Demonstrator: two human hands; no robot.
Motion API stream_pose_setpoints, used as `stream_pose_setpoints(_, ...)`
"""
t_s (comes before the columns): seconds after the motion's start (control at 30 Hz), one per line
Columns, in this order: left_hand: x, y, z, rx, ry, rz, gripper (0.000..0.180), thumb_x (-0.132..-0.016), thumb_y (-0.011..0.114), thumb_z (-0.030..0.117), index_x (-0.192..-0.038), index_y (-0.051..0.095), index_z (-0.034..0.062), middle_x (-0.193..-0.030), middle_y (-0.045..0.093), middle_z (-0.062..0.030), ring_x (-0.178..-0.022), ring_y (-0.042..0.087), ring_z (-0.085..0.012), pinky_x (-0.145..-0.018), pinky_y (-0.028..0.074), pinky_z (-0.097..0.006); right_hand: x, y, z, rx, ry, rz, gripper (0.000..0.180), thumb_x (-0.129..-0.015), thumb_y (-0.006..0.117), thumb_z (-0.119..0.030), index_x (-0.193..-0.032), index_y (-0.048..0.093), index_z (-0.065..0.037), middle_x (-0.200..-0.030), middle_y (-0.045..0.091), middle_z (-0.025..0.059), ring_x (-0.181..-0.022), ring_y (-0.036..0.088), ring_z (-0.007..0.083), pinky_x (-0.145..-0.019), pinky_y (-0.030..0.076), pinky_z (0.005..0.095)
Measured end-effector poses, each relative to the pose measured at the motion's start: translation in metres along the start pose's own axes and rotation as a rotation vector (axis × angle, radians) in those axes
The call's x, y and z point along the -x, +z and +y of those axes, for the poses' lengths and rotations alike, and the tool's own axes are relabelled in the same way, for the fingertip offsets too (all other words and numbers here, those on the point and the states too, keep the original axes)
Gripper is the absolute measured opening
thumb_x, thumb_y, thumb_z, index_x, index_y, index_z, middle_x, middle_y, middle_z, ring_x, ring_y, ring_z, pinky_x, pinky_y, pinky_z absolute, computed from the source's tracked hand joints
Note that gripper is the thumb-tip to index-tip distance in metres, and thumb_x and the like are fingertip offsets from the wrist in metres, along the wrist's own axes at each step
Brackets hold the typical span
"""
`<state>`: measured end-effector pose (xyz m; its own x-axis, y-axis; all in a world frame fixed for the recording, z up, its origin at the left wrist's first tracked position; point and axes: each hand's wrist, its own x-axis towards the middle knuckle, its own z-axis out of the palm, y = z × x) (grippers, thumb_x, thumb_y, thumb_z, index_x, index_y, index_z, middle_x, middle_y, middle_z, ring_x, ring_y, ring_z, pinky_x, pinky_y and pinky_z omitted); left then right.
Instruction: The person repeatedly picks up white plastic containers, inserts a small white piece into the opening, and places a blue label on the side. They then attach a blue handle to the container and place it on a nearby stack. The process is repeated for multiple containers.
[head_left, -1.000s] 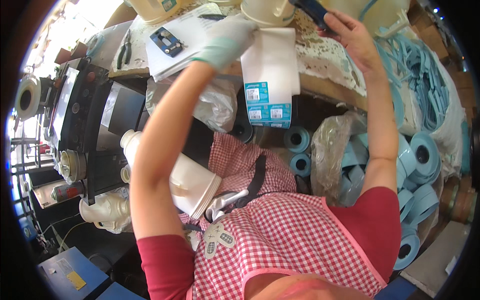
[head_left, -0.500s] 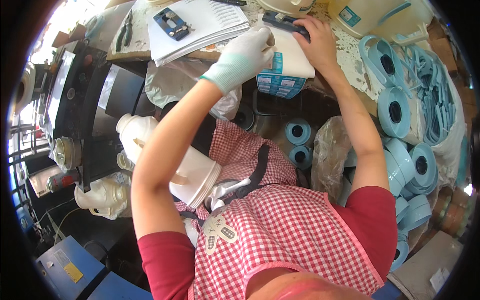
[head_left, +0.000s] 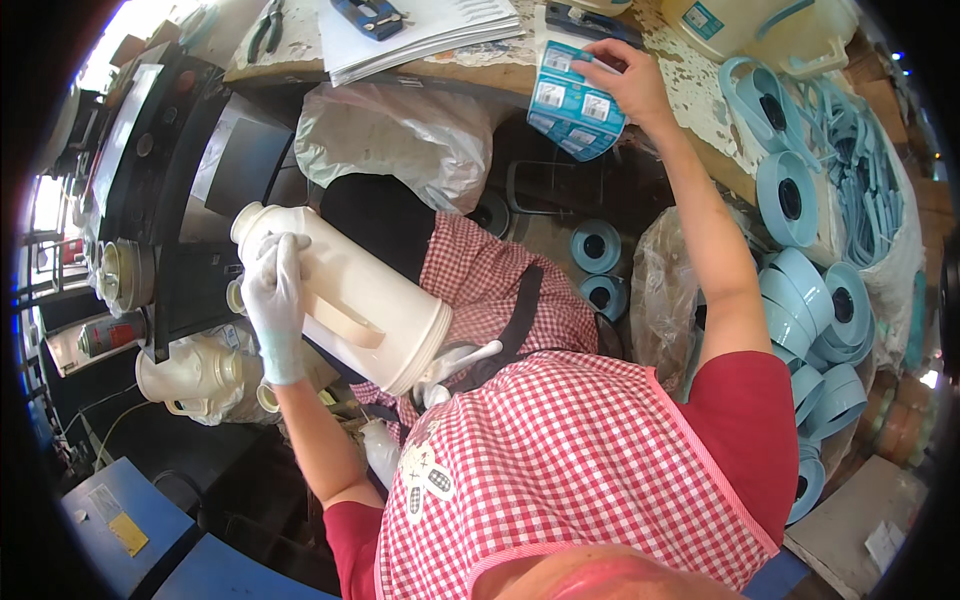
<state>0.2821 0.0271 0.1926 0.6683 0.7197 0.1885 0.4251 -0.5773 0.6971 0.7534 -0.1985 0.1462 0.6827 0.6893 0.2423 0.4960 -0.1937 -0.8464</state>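
A cream plastic flask with a side handle lies slanted across my lap, its narrow neck up to the left and its wide ribbed end toward my apron. My left hand, in a white knit glove, is closed on the flask near the neck, though the thumb's grip is partly hidden. Bare, my right hand pinches the upper right edge of a teal sheet of labels, which hangs over the table edge. Just behind it a dark tool lies on the sheet's pale backing.
Printed papers, a blue metal tool and pliers lie on the worn table. Light-blue strap rolls are stacked at right. More cream flasks stand at left, near blue stools.
My left hand has moved from the labels down to the flask on my lap. My right hand has left the dark tool and now pinches the label sheet, whose hanging end is lifted.
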Motion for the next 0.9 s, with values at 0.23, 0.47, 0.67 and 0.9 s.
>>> stream_pose_setpoints(0.23, 0.026, 0.013, -0.023, 0.202, 0.112, 0.305, 0.043, -0.111, 0.049, 0.011, -0.072, 0.06, -0.0041, -0.095, 0.075, -0.0114, -0.092, 0.065, -0.0165, -0.09, 0.049, -0.033, 0.003, 0.009, -0.009, 0.141, -0.139, 0.232, 0.031, -0.086, 0.086, -0.026, -0.107, 0.075, -0.007, -0.097, 0.078, 0.0062, -0.09, 0.074, 0.0143, -0.08, 0.057, 0.029)
stream_pose_setpoints(0.47, 0.019, 0.018, -0.044, 0.155, 0.24, 0.393, 0.03, -0.103, 0.055, 0.012, -0.084, 0.076, 0.0028, -0.087, 0.074, -0.0066, -0.096, 0.07, -0.0231, -0.095, 0.05, -0.035, 0.09, 0.021, -0.083, 0.761, -0.985, 0.242, 0.026, -0.076, 0.089, -0.007, -0.097, 0.076, -0.015, -0.116, 0.073, 0.0019, -0.105, 0.067, 0.0254, -0.091, 0.05, 0.0383)
stream_pose_setpoints(0.67, 0.013, 0.027, -0.064, 0.532, 0.372, 0.385, 0.018, -0.107, 0.053, 0.009, -0.108, 0.068, -0.0006, -0.105, 0.069, -0.0065, -0.093, 0.065, -0.017, -0.082, 0.052, -0.03, 0.182, 0.123, -0.173, -0.259, -0.08, -0.646, 0.025, -0.085, 0.085, -0.005, -0.104, 0.068, -0.004, -0.098, 0.07, 0.0025, -0.088, 0.066, 0.0102, -0.08, 0.055, 0.0256)
stream_pose_setpoints(0.9, 0.03, 0.017, -0.035, 0.686, -0.047, 0.331, 0.024, -0.111, 0.051, 0.017, -0.11, 0.07, 0.0043, -0.106, 0.068, 0.0006, -0.086, 0.06, -0.0061, -0.065, 0.045, -0.021, 0.17, 0.193, -0.153, -0.504, 0.418, -1.038, 0.034, -0.086, 0.086, -0.013, -0.109, 0.065, -0.001, -0.092, 0.071, 0.0022, -0.079, 0.067, 0.006, -0.064, 0.054, 0.0202)
